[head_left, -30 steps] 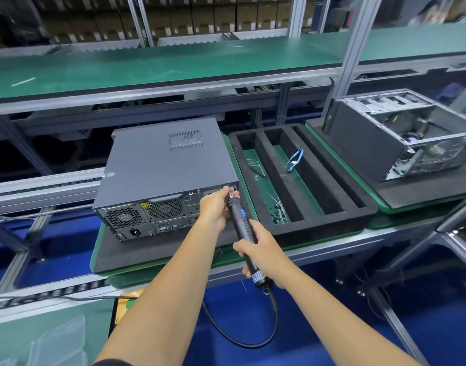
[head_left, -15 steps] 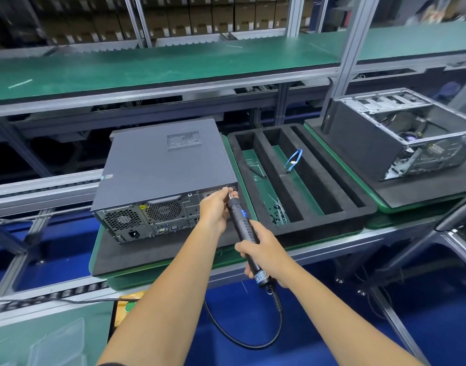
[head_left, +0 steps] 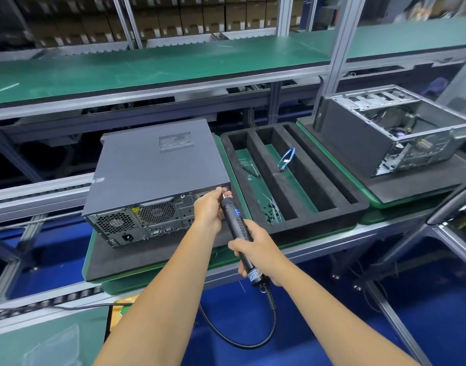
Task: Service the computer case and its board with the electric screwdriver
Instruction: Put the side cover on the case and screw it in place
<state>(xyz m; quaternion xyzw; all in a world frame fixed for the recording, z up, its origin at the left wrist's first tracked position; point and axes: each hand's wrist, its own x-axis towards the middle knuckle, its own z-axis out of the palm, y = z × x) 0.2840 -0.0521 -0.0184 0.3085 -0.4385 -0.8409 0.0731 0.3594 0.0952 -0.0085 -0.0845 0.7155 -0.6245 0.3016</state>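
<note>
A closed dark grey computer case [head_left: 152, 170] lies on its side on a black foam mat [head_left: 136, 260], rear panel with fans and ports facing me. My right hand [head_left: 255, 249] grips the black electric screwdriver [head_left: 235, 225] by its lower barrel, cable hanging below. The driver's tip points at the case's rear upper right corner. My left hand [head_left: 209, 210] pinches the driver's tip end against that corner. The bit and any screw are hidden by my fingers.
A black foam tray [head_left: 340, 207] with long slots sits right of the case, holding a blue cable [head_left: 286, 159] and small screws [head_left: 272, 210]. An open case [head_left: 395, 133] stands on another mat at far right. A green shelf [head_left: 147, 67] runs above.
Both hands and the screwdriver stay at the case's rear corner. Only the camera view has shifted slightly.
</note>
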